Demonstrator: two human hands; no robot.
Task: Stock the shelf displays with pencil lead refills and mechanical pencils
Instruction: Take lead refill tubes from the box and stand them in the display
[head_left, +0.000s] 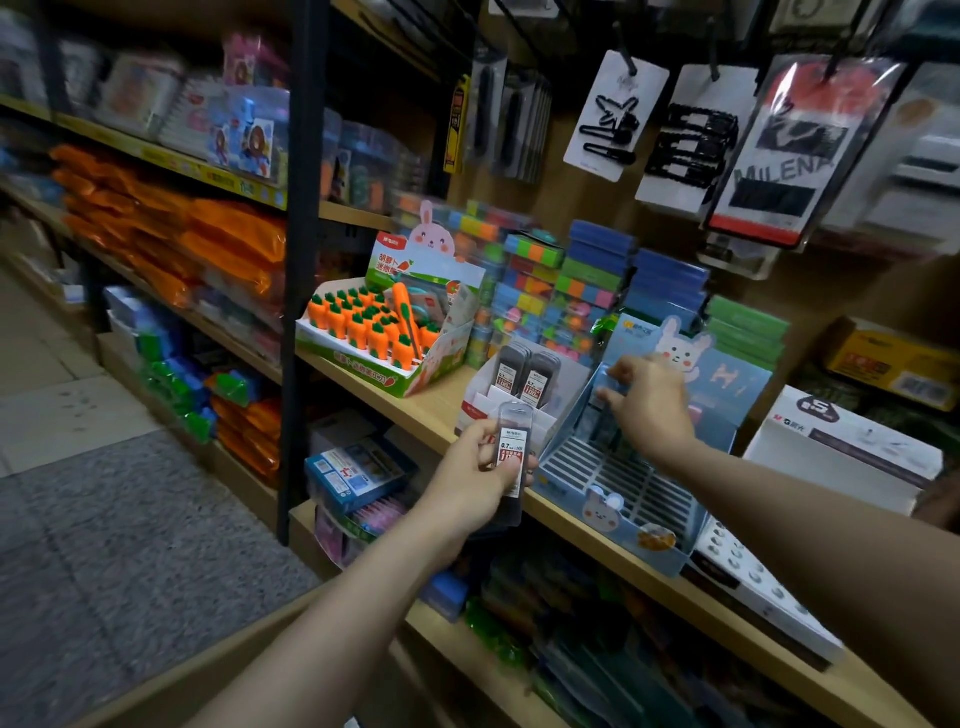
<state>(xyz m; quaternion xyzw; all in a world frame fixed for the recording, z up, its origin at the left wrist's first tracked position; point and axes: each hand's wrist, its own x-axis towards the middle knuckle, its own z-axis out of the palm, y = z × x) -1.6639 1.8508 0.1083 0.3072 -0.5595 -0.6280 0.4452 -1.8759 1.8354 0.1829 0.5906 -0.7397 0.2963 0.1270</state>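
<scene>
1. We hold a clear, flat plastic case of pencil lead refills (511, 457), labelled 0.7, in our left hand (475, 480). The fingers are wrapped round its lower half, and the case stands upright just in front of the wooden shelf edge (415, 410).
2. Just beyond it sits the white cardboard refill display box (485, 402), with two rows of matching dark cases (530, 374) standing in its far slots. The near slots look unfilled.
3. Our right hand (647, 397) reaches into the pale blue rabbit-printed display tray with slotted base (618, 483), to the right of the white box. The fingers are curled, apparently pinching something small and bluish; blur prevents us telling what.
4. To the left stands the green-and-white box of orange carrot-shaped erasers (371, 332).
5. Risks, as we judge them: the smooth case may slip from a one-handed hold. Both hands work close together, so our right forearm could nudge the light blue tray off the shelf lip. Pushing a case in askew could topple the standing rows.
</scene>
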